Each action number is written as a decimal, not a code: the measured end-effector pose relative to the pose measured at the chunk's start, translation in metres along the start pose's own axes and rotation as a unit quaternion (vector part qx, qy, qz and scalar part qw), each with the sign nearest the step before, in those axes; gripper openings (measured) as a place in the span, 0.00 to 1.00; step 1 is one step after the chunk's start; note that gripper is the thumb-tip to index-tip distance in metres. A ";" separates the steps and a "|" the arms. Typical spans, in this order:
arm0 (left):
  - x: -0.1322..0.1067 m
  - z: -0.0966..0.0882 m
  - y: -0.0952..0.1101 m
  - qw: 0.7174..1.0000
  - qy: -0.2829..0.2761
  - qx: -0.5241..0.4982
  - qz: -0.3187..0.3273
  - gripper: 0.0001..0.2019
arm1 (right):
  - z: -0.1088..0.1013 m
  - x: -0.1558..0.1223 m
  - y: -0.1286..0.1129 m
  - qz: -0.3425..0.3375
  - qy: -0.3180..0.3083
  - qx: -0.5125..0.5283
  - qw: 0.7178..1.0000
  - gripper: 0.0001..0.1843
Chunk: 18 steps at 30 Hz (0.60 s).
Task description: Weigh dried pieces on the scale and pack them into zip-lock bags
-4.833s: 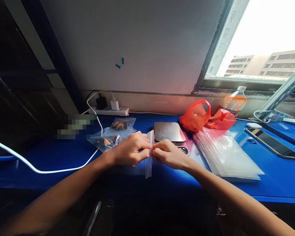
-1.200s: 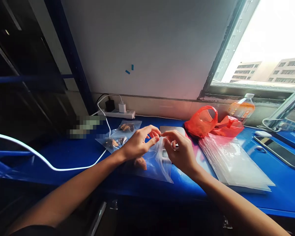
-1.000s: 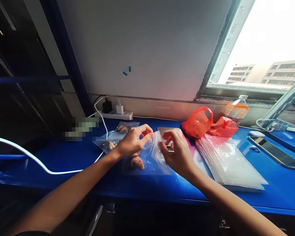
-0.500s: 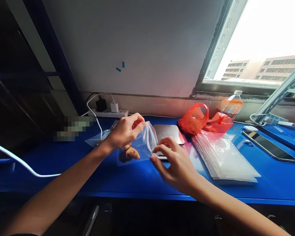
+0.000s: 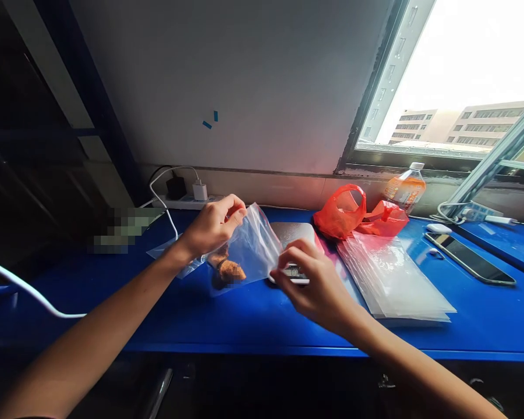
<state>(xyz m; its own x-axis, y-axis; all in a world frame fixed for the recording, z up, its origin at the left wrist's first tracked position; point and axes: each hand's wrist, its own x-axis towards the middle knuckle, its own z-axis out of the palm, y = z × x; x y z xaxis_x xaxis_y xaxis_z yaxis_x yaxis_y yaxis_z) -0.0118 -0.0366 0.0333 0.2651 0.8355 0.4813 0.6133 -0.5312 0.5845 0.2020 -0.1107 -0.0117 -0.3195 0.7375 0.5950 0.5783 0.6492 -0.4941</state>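
My left hand (image 5: 213,227) pinches one upper corner of a clear plastic bag (image 5: 259,247), thumb against bent fingers. At the opposite corner, the thumb and fingers of my right hand (image 5: 312,279) are pressed together on the bag's edge. The bag's top edge stretches between both hands and looks flat. Rough brown lumps (image 5: 230,270), of a kind I cannot make out, lie low in the bag near the blue table. Just behind my right hand sits a small kitchen scale (image 5: 291,233) with a metal plate; its display is partly covered by my fingers.
To the right lie a stack of clear bags (image 5: 397,285), a red plastic bag (image 5: 343,216), an orange drink bottle (image 5: 407,189), a phone (image 5: 471,259) and an earbud (image 5: 435,253). Another clear bag (image 5: 159,251) is beyond my left wrist. A power strip (image 5: 192,202) stands against the wall.
My right thumb and fingers, apart before, have closed on the bag's edge. The bag's mouth, which gaped, now looks drawn flat. My left hand still pinches its corner.
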 end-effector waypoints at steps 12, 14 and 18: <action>0.023 0.039 0.034 0.901 0.217 -0.365 -0.087 0.11 | 0.011 -0.033 0.006 0.256 -0.060 0.415 0.871 0.36; 0.023 0.051 0.051 0.889 0.160 -0.423 -0.076 0.09 | 0.008 -0.027 0.005 0.262 0.004 0.487 0.833 0.28; 0.021 0.069 0.076 0.895 0.051 -0.439 -0.062 0.07 | -0.016 -0.023 0.006 0.258 0.144 0.442 0.847 0.18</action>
<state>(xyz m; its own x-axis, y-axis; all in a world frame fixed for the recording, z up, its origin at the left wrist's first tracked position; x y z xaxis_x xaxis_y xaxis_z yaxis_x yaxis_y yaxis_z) 0.0915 -0.0501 0.0427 0.1392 0.9020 0.4087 -0.1999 -0.3786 0.9037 0.2248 -0.1263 -0.0181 0.0743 0.9720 0.2230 -0.2433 0.2346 -0.9412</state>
